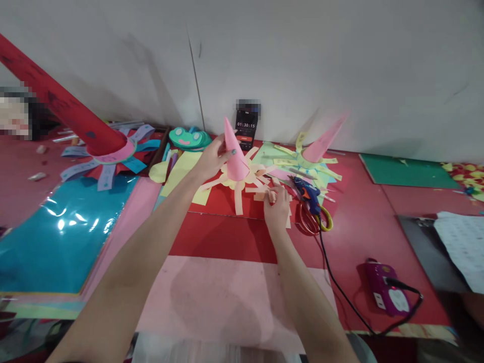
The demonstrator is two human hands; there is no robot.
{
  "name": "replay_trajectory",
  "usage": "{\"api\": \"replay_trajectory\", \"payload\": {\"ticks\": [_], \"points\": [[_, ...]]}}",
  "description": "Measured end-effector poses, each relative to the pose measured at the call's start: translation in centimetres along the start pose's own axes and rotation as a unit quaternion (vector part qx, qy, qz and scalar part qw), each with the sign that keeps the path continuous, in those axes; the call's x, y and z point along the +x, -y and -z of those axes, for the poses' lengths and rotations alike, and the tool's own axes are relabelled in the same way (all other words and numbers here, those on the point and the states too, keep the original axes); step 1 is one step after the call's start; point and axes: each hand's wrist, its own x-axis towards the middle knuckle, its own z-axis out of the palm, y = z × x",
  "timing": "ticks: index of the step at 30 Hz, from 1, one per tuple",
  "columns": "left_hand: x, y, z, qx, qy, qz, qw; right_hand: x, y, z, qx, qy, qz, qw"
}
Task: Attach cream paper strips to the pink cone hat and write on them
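A pink paper cone (235,159) stands upright on a pale yellow scalloped base (230,180), with light peach strips spreading out around it. My left hand (215,157) is closed on the cone's left side, its thumb in front. To the right, my right hand (277,204) has its fingers bent together over a small pile of peach paper strips (260,196) and pinches at one of them. Just right of that hand lies a blue glue gun (308,195), its nozzle pointing left. Scissors with a yellow handle (327,220) rest beneath it.
A similar pink cone (325,140) with yellow strips stands behind on the right. A phone (247,125) showing a timer leans on the wall. The glue gun's black cable runs to a purple power box (387,288). A tall red cone (75,111) and a blue plastic-covered sheet (68,232) are left.
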Motion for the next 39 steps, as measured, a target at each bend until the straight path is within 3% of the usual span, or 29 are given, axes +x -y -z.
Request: {"api": "replay_trajectory", "payload": {"ticks": [6, 11, 14, 17, 19, 23, 27, 33, 39], "points": [[-0.8, 1.9, -1.8, -0.026, 0.025, 0.016, 0.999, -0.2, 0.2, 0.2, -0.003, 0.001, 0.007, 1.000], [-1.6, 2.0, -1.7, -0.013, 0.031, -0.022, 0.999, 0.2, 0.4, 1.4, 0.022, -0.002, 0.028, 0.999], [-2.7, 1.4, -1.0, 0.033, -0.021, -0.033, 0.999, 1.1, -0.6, 3.1, -0.014, -0.042, -0.013, 0.999], [-4.8, 0.7, -0.6, 0.089, -0.114, -0.027, 0.989, 2.0, -2.3, 5.2, -0.091, -0.098, -0.115, 0.984], [-6.4, 0.3, -0.8, 0.136, -0.136, -0.020, 0.981, 2.3, -3.5, 6.2, -0.125, -0.113, -0.176, 0.970], [-9.2, 0.1, -2.1, 0.233, -0.041, -0.024, 0.971, 2.2, -4.7, 7.0, -0.156, -0.111, -0.247, 0.950], [-11.0, 1.1, -4.0, 0.318, 0.051, -0.029, 0.946, 2.2, -4.6, 6.7, -0.182, -0.064, -0.320, 0.927], [-12.4, 2.7, -5.4, 0.361, 0.077, -0.083, 0.926, 2.4, -4.8, 6.5, -0.200, -0.021, -0.353, 0.914], [-12.4, 2.6, -5.5, 0.374, 0.100, -0.075, 0.919, 2.2, -4.7, 6.7, -0.201, -0.058, -0.304, 0.929]]}}
